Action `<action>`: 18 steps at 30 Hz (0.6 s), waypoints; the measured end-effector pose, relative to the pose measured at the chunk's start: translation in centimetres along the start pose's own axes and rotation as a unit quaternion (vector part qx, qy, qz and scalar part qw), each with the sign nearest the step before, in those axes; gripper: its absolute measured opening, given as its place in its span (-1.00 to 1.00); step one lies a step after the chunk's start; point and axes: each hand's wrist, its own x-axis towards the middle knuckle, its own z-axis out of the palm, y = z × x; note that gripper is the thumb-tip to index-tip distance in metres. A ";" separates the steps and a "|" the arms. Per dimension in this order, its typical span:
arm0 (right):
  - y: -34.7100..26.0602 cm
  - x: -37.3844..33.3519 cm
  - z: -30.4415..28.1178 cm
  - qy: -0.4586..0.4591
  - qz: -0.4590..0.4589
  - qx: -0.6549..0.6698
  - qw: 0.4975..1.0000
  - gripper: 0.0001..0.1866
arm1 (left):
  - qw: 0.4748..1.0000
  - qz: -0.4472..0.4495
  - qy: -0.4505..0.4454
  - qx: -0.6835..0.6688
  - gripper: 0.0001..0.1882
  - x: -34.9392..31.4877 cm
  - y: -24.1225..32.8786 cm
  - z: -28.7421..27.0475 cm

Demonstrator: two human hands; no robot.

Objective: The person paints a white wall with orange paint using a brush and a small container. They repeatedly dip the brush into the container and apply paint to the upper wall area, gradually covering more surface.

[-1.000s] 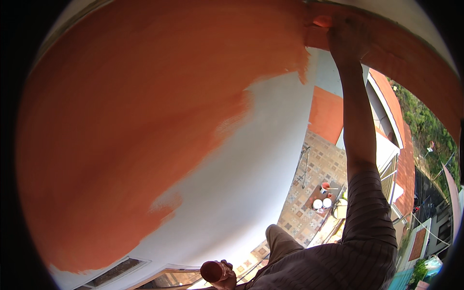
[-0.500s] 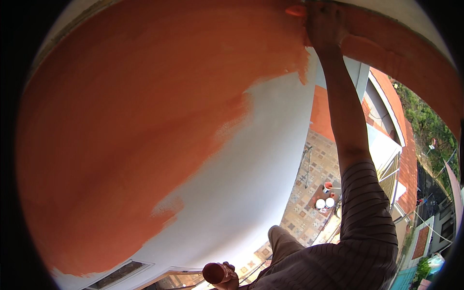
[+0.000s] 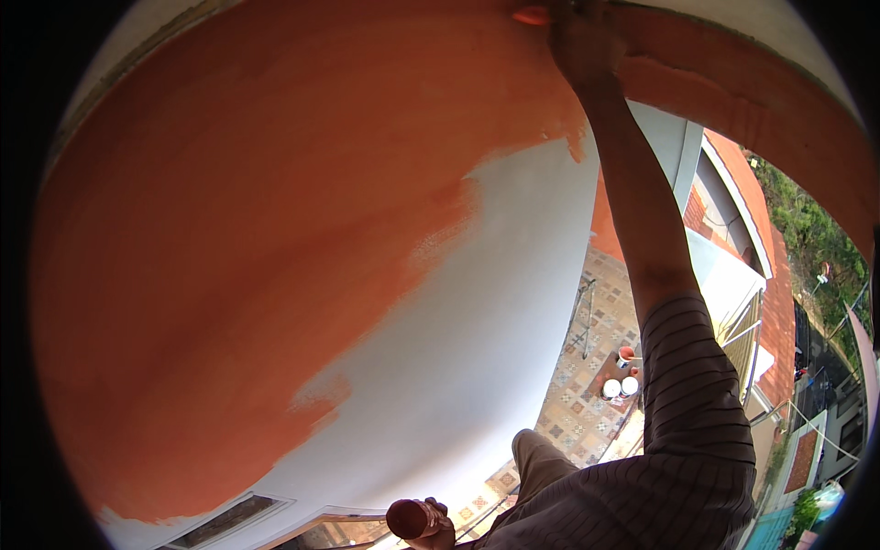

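Observation:
My right hand is raised at the top of the wall, closed on a paintbrush. Only the brush's orange-wet tip shows, to the left of the fingers and against the painted surface; its handle is hidden. Low in the view, my left hand is wrapped round a small cup stained with orange-red paint, its mouth tipped toward the wall. The curved wall carries fresh orange paint over its upper left, with a ragged edge against the white part.
Far below lies a patterned tile floor with white paint buckets and an orange paint pot. A window frame is set in the lower wall. Tiled roofs and trees stand off to the right.
My right hand and the brush have moved left along the top of the wall. The left hand with the cup has hardly shifted.

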 end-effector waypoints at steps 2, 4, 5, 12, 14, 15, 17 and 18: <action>-0.4 0.1 0.2 -0.006 -0.007 0.049 0.999 -0.71 | 1.000 -0.004 -0.007 -0.007 -0.45 0.1 0.3 -0.9; -0.8 0.2 0.3 0.042 -0.005 0.046 0.998 -0.71 | 1.000 -0.010 -0.014 -0.015 -0.43 0.3 0.8 -2.5; -1.0 0.2 0.3 0.066 -0.003 0.044 0.997 -0.71 | 1.000 -0.017 -0.017 -0.019 -0.41 0.5 1.1 -3.3; -1.4 -0.2 -1.4 0.040 -0.017 0.155 0.987 -0.69 | 0.982 0.086 -0.061 0.158 -0.45 0.1 1.2 -4.5; -0.7 -0.3 -2.0 0.098 -0.042 0.233 0.967 -0.67 | 0.909 0.201 -0.064 0.361 -0.51 -0.7 -0.2 -2.6; -0.2 -0.2 -2.3 0.073 0.012 0.268 0.961 -0.72 | 0.851 0.256 -0.063 0.454 -0.54 -0.9 -0.8 -1.6; 1.1 -0.4 -2.9 0.020 0.119 0.334 0.935 -0.77 | 0.927 0.192 -0.055 0.319 -0.64 -1.1 -1.1 0.4; 2.0 -0.5 -3.3 -0.009 0.171 0.363 0.916 -0.76 | 0.955 0.157 -0.049 0.247 -0.69 -1.2 -1.1 1.1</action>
